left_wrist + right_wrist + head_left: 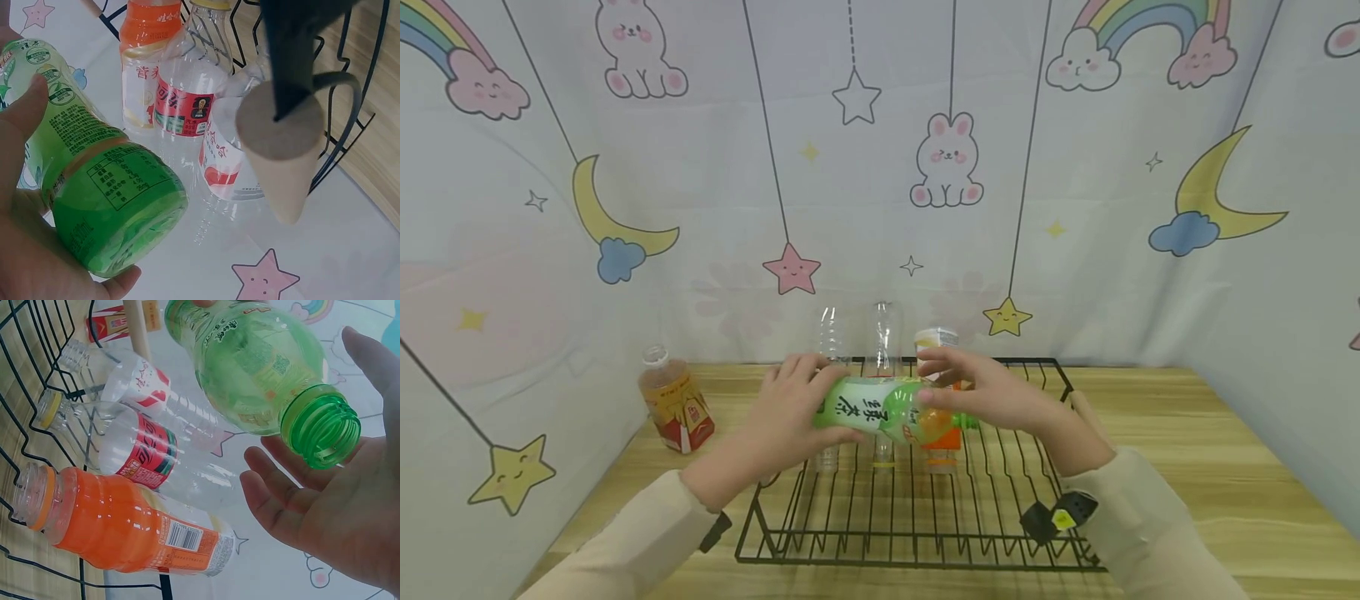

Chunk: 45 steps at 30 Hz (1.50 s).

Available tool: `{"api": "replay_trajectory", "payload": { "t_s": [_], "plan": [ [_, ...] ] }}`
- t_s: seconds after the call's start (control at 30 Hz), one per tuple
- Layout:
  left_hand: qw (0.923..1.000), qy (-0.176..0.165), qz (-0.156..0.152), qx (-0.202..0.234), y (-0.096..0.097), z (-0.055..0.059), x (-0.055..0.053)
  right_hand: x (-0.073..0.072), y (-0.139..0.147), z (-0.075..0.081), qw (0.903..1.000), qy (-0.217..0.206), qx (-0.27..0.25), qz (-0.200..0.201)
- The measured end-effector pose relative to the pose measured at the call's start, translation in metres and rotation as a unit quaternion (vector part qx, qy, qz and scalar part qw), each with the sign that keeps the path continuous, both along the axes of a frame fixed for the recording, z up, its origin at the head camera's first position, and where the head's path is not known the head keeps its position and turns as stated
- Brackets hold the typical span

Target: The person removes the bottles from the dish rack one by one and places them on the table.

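Note:
My left hand (782, 408) grips a green tea bottle (863, 410) round its base end and holds it on its side above a black wire rack (925, 567). The capless mouth points to the right. My right hand (337, 506) is beside the bottle's neck end, fingers spread and slightly bent, palm towards the green threaded neck. Beyond the tea bottle, three bottles stand neck-down in the rack: an orange-wrapped bottle (112, 519), a clear bottle with a red label (147, 450), and a clear bottle with a white-and-red label (140, 390).
A bottle with a yellow-and-red label (676, 404) stands upright on the wooden table (1195, 467), left of the rack. The rack has wooden handles (281, 144) at its sides. Behind everything hangs a pale cloth (880, 200) printed with stars, moons and rabbits.

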<state>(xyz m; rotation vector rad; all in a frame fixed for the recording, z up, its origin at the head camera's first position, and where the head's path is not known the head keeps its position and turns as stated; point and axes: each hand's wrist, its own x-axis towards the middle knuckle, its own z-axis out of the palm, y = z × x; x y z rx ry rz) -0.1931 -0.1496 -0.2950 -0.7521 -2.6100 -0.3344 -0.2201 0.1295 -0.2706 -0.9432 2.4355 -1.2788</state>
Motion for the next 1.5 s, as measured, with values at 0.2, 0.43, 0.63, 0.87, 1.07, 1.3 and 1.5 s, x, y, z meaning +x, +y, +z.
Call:
{"api": "replay_trajectory", "payload": {
  "t_s": [0.2,0.43,0.63,0.87,1.07,1.3,1.5],
  "plan": [
    [0.9999,0.000,0.012,0.009,-0.005,0.000,-0.003,0.001,0.003,0.001,0.9996,0.008,-0.018,-0.019],
    [0.9991,-0.012,0.035,0.019,-0.016,-0.002,-0.009,-0.002,0.008,-0.005,0.9990,0.007,-0.030,-0.034],
    [0.9968,-0.032,0.059,0.042,-0.028,-0.003,-0.015,-0.004,0.012,-0.009,0.9977,0.004,-0.037,-0.056],
    [0.9922,-0.042,0.084,0.082,-0.042,-0.001,-0.022,-0.013,0.016,-0.020,0.9953,-0.002,-0.033,-0.091],
    [0.9876,-0.050,0.102,0.108,-0.050,0.000,-0.026,-0.020,0.016,-0.028,0.9916,-0.008,-0.024,-0.127],
    [0.9803,-0.073,0.117,0.141,-0.056,-0.004,-0.033,-0.029,0.016,-0.036,0.9853,-0.028,-0.032,-0.165],
    [0.9731,-0.084,0.128,0.172,-0.063,-0.009,-0.037,-0.034,0.015,-0.042,0.9809,-0.037,-0.032,-0.188]
  ]
}}
